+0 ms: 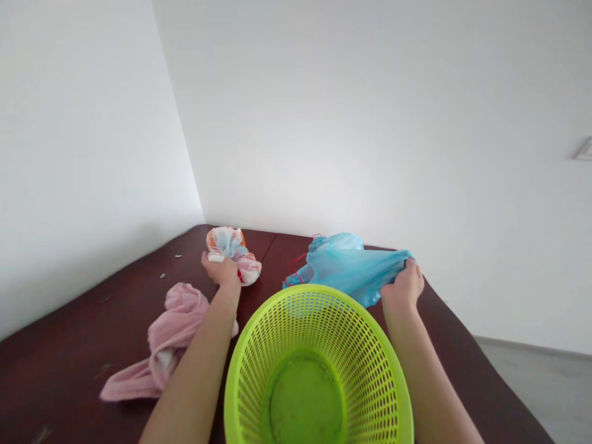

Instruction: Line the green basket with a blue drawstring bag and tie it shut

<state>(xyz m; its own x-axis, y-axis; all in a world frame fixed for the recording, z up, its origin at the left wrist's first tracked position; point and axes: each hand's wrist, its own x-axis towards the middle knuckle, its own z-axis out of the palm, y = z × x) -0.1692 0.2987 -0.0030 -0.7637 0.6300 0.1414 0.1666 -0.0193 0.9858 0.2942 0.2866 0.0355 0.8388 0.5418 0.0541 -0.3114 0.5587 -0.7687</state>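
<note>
My left hand (221,269) is closed on a crumpled white plastic bag (247,266) with orange and red print, towards the back left of the table. At the right, my right hand (403,285) grips one end of a light blue plastic bag (354,262), which stretches out to the left across the tabletop. Red string (298,266) shows along the blue bag's left side. Between my forearms stands a lime green plastic basket (245,345) with slotted walls; nothing lies in it. Its rim hides the near part of the blue bag.
A pink cloth (173,336) lies bunched beside my left forearm, which covers part of it. The dark red-brown table (69,357) meets white walls at the left and back. Small white scraps (178,256) lie on its left side. Grey floor (531,376) shows at the right.
</note>
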